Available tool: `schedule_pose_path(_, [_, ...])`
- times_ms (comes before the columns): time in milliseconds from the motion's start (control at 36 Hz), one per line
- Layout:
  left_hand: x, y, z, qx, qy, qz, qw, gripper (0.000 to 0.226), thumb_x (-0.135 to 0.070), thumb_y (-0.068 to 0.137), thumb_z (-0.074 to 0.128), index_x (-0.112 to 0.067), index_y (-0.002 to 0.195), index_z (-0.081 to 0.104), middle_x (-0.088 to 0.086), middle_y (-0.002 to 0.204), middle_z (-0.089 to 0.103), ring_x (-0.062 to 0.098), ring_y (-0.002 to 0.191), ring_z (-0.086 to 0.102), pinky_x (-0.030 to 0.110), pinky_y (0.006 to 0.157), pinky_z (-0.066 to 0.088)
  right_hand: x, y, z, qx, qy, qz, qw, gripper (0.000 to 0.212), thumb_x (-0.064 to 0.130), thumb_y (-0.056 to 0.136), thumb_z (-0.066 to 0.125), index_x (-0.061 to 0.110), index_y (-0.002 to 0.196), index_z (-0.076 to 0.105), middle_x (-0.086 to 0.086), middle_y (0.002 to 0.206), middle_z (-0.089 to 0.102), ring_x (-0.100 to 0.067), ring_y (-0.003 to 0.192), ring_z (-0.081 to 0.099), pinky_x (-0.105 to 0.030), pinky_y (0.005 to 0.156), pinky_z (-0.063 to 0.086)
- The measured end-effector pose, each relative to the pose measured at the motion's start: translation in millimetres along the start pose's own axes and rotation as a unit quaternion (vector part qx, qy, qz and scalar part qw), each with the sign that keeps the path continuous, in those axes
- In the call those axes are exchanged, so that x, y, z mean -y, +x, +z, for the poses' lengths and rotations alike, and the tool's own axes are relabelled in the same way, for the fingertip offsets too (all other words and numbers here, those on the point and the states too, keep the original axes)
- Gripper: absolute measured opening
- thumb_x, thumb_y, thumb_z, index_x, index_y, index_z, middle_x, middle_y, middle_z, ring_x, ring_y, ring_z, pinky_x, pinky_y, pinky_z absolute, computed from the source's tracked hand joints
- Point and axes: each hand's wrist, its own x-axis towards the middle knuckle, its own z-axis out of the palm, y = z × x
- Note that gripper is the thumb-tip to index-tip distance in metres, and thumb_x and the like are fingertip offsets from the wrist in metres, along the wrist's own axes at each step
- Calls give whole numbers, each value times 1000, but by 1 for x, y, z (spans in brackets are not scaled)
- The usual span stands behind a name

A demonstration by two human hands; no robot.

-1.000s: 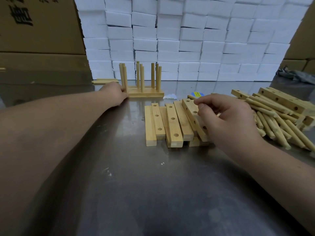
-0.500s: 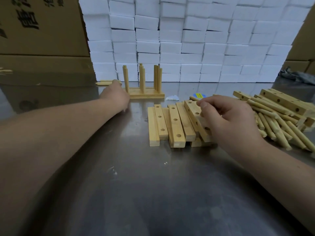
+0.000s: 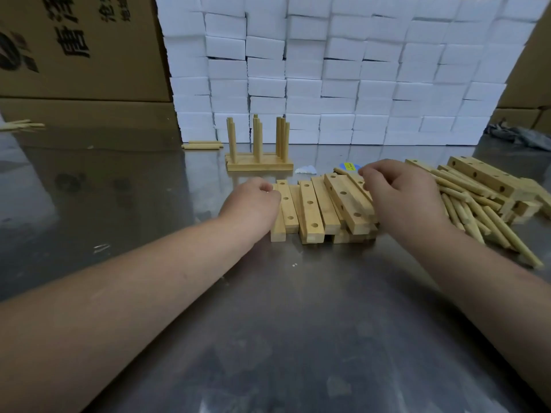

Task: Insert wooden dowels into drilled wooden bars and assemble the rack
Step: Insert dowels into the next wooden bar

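Several drilled wooden bars [image 3: 310, 210] lie side by side in a row on the steel table [image 3: 268, 338]. My left hand [image 3: 250, 205] sits at the row's left end, its fingers curled against the leftmost bar; whether they grip it is hidden. My right hand [image 3: 402, 198] holds the tilted bars at the right end, with its fingers curled over one of them. Loose dowels [image 3: 477, 219] are piled to its right. Behind the row stands an assembled rack [image 3: 259, 166] with upright dowels.
More drilled bars [image 3: 483, 177] are heaped at the right, behind the dowels. A few dowels [image 3: 202, 145] lie left of the rack. A wall of white foam blocks [image 3: 328, 70] and cardboard boxes [image 3: 74, 49] close the back. A grey cloth [image 3: 518, 137] lies far right.
My left hand has left the rack and come back and to the right, to the left end of the bar row. My right hand has stayed on the tilted bars.
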Motion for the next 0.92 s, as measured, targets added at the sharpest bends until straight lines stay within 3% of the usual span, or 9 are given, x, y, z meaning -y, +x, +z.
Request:
schedule_pose_path(83, [3,-11,-5,50,30,11,998,37,-28,90,44,-35,124,55,-10,97,58,7,73,53,23,62,40,-5,11,-8,21,-101,37,994,32,21,84,41,28,103,66,4,87,65,-19,71,55,-29,65,42])
schedule_pose_path(139, [7,-17,-8,80,104,41,991,40,-31,90,41,-37,129,52,-2,125,54,20,102,56,31,88,45,-9,20,-14,55,-190,75,977,40,19,85,39,29,117,60,-4,114,60,-26,90,57,-36,78,46])
schedule_pose_path(194, [8,-22,-10,107,155,63,980,44,-37,91,42,-38,134,46,-2,146,36,24,131,37,37,109,30,-14,27,-20,107,-313,107,937,43,21,87,38,30,127,52,-7,135,46,-31,112,49,-44,94,42])
schedule_pose_path(278, [6,-28,-13,152,207,76,963,49,-47,91,41,-39,139,38,-4,150,30,22,136,29,39,113,22,-24,31,-25,156,-396,130,896,39,20,88,37,26,124,52,-11,136,45,-33,121,41,-48,102,33])
schedule_pose_path(389, [7,-33,-17,136,295,98,941,53,-52,89,41,-42,141,32,-2,148,35,23,132,34,40,109,24,-33,29,-20,220,-409,138,875,35,21,92,33,17,119,55,-8,123,55,-31,111,50,-42,92,40])
schedule_pose_path(528, [6,-32,-24,69,345,104,930,44,-50,87,47,-39,129,45,-3,130,54,23,113,49,35,93,35,-36,29,-20,191,-402,153,882,34,27,92,37,23,120,57,-8,123,56,-31,114,48,-40,96,38])
schedule_pose_path(667, [7,-25,-28,52,362,74,928,52,-52,84,54,-30,130,41,-3,122,56,21,101,52,35,81,44,-38,27,-19,187,-418,139,878,20,14,88,44,13,99,62,-8,88,58,-24,79,52,-28,58,36])
schedule_pose_path(750, [9,-24,-27,48,355,70,931,48,-47,87,54,-24,128,43,0,116,56,17,88,47,32,68,41,-39,28,-18,178,-432,141,873,16,14,88,47,12,95,61,-7,81,56,-20,67,48,-28,54,33])
schedule_pose_path(917, [7,-24,-26,26,312,57,948,43,-35,88,52,-19,127,43,0,110,55,18,87,45,32,69,38,-38,29,-14,188,-449,139,862,12,11,85,49,12,83,61,-5,71,54,-19,60,48,-25,44,29])
